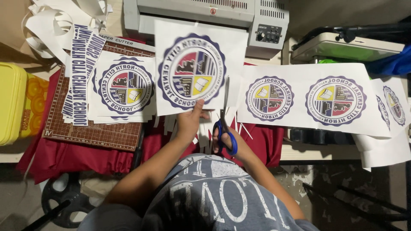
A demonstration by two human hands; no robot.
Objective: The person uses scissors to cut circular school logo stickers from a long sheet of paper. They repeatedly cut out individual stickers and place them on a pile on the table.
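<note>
My left hand [189, 121] holds a white sheet [195, 64] printed with a round, many-coloured seal by its lower edge, lifted above the work surface. My right hand [227, 141] grips blue-handled scissors [224, 124]. Their blades point up along the sheet's right side. Thin white paper trimmings [239, 128] lie beneath the hands on a dark red cloth [261, 143].
A grey laminator [205, 13] sits behind the held sheet. A paper cutter board [92, 128] at left carries more seal prints [124, 87] and lettered strips [81, 68]. A long sheet with seals [308, 100] lies at right. A yellow container [13, 102] stands far left.
</note>
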